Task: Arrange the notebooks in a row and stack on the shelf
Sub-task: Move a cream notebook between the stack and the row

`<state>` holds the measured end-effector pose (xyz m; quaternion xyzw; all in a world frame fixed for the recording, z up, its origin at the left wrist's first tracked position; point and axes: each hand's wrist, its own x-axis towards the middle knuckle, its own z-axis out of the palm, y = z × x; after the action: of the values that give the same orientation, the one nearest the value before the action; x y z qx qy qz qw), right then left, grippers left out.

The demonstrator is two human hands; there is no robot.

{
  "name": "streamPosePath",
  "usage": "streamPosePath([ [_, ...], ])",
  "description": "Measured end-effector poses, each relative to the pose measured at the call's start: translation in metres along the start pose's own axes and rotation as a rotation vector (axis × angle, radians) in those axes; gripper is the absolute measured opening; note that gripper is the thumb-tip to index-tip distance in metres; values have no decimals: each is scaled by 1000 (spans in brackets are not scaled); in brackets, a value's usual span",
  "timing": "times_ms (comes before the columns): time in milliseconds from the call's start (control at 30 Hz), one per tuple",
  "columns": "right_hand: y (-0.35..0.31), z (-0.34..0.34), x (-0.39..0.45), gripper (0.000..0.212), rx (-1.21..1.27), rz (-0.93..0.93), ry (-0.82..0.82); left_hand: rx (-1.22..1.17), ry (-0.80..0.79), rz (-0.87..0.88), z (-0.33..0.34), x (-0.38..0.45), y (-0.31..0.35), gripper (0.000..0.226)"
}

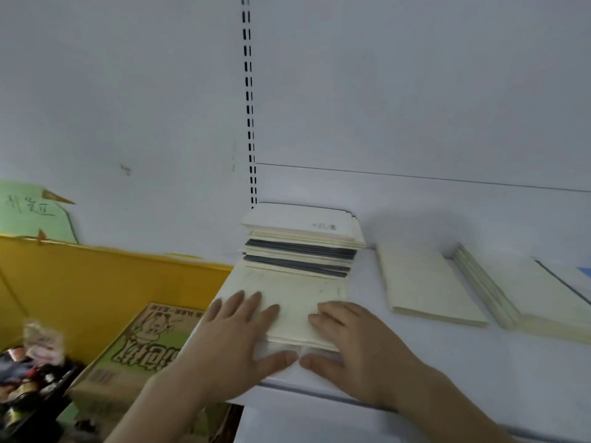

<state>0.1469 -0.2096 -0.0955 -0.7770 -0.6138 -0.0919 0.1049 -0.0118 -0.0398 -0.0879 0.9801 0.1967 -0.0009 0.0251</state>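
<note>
Shelf: white shelf (447, 362), with a white slotted panel behind it.
Notebooks: low cream pile (294, 298) at the shelf's front left corner, touching a taller stack (303, 247) behind it; a single notebook (428, 282) and a far pile (511, 292) lie flat toward the right edge.
Left hand (230, 343): fingers straight, flat on the low cream pile.
Right hand (358, 343): fingers bent, tips pressing its cover.

Left hand (236, 340), right hand (348, 342) press cream notebook (297, 298); taller stack (300, 251) behind.
</note>
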Motion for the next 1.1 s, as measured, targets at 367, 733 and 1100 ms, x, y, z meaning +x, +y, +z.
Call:
streamPosePath([
  [367,-37,-22,-16,43,-306,197,477,-269,817,-6,3,-17,1,49],
  [733,-105,17,-16,40,102,46,581,-1338,521,-92,-8,-33,45,61],
  [1100,-25,5,0,73,61,229,-87,-1244,588,-116,-7,-43,-27,72],
])
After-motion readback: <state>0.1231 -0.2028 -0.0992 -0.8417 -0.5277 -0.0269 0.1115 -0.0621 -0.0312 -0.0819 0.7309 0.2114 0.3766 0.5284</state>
